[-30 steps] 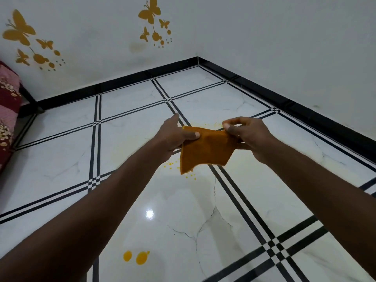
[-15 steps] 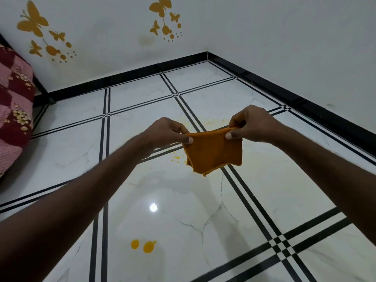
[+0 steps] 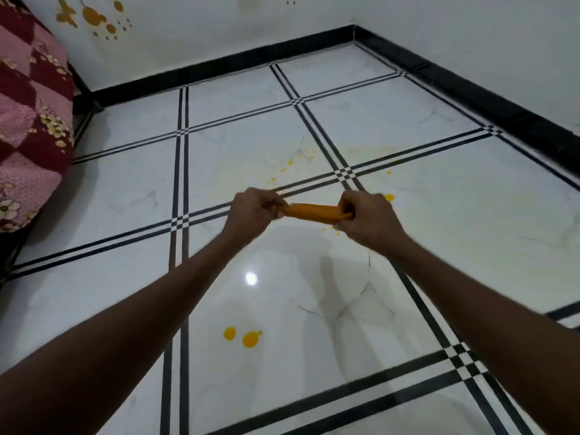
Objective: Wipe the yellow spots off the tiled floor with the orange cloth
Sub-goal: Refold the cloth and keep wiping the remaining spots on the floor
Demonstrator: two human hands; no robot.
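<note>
Cloth prep: your left hand [image 3: 251, 213] and right hand [image 3: 365, 216] each grip an end of the orange cloth [image 3: 315, 211] (bunched, midair). Next, lower toward yellow spots [image 3: 249, 338] at six o'clock.

A red and pink patchwork blanket with pale flowers [image 3: 29, 114] bulges in at the left edge. Golden butterfly stickers [image 3: 91, 17] dot the white wall [image 3: 188, 29] above a black skirting strip [image 3: 219, 65] along its foot.
</note>
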